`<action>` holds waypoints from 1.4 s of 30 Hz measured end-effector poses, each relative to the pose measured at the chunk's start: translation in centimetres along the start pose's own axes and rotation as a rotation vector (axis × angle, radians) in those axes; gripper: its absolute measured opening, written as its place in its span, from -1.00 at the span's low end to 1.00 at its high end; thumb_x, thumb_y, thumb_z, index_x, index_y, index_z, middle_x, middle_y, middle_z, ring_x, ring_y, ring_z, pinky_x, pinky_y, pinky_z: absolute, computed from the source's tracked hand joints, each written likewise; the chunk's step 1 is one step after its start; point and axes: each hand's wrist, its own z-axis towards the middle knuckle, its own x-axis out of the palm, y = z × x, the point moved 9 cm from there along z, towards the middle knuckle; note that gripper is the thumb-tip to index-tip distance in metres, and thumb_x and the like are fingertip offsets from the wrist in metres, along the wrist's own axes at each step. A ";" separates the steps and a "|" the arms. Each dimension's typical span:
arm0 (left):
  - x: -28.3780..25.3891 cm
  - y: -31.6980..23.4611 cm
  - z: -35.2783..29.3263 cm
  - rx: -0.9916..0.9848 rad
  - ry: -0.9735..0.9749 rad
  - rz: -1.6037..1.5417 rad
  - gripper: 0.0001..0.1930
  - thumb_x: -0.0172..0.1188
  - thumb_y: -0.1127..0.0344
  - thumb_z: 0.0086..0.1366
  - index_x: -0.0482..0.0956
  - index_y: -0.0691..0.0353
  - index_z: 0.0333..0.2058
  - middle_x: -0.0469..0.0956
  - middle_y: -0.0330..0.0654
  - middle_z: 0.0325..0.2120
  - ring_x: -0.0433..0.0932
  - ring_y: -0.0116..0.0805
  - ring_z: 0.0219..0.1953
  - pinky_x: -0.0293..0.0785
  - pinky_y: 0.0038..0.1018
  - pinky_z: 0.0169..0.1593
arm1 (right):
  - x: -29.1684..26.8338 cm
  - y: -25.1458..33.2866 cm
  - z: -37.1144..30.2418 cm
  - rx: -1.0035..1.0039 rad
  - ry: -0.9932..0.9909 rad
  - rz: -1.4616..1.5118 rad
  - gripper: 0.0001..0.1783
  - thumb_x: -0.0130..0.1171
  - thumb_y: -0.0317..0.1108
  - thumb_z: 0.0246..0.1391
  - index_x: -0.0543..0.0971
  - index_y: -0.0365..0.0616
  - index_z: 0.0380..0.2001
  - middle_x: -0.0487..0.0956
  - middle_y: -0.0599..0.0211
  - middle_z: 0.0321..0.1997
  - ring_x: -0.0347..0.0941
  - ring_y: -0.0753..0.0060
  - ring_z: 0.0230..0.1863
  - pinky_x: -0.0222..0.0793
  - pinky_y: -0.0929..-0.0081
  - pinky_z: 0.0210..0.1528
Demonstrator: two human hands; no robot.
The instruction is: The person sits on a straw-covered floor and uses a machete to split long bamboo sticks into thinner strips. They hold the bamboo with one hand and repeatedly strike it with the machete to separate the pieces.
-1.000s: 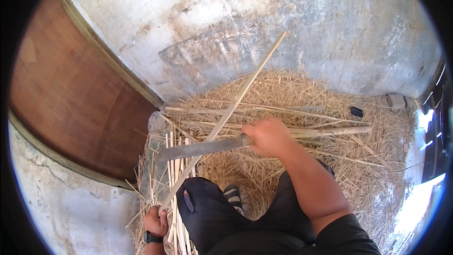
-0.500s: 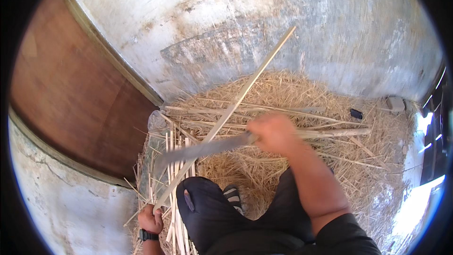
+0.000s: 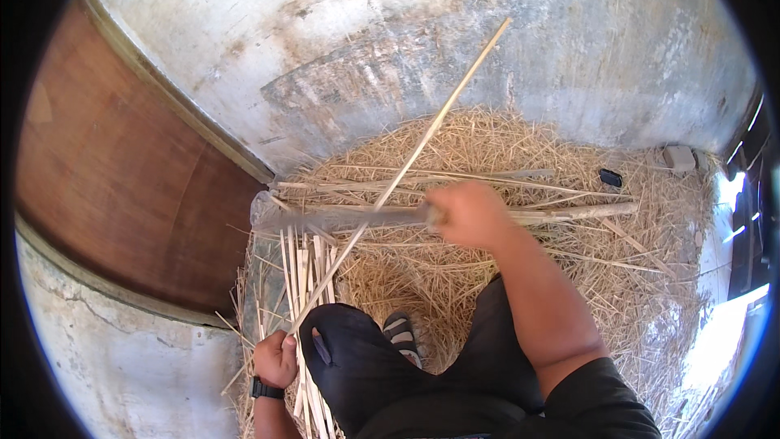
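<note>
My left hand (image 3: 276,359), low on the left, is closed around the lower end of a long, pale bamboo strip (image 3: 439,119). The strip slants up and away to the right, its far end in front of the wall. My right hand (image 3: 471,215) grips the handle of a machete (image 3: 349,218). Its long blade points left, smeared by motion, and crosses the strip's middle; whether the two touch I cannot tell. Beside my left knee, near my left hand, lies a bundle of thin bamboo strips (image 3: 302,276).
Loose straw and shavings (image 3: 487,142) cover the floor. Longer bamboo pieces (image 3: 577,211) lie across them. A small black object (image 3: 610,177) and a grey block (image 3: 679,158) sit at the far right. A stained wall (image 3: 390,49) rises ahead, and a brown wooden door (image 3: 122,179) stands left.
The machete and my right hand sit higher against the strip, and the blade now lies nearly level. My left hand has shifted up and right with the bamboo strip, which has tilted steeper.
</note>
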 end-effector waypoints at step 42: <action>1.8 3.1 -5.0 -0.341 0.424 -0.483 -0.29 -0.24 -0.25 0.51 0.44 0.24 -0.61 0.34 -0.33 -0.72 0.28 -0.53 -0.66 0.22 -0.52 -0.53 | 2.3 5.1 0.9 -0.080 0.156 -0.106 -0.71 0.24 -0.26 0.11 0.62 -0.08 -0.10 0.68 0.16 -0.38 0.62 0.23 -0.37 0.55 0.18 -0.21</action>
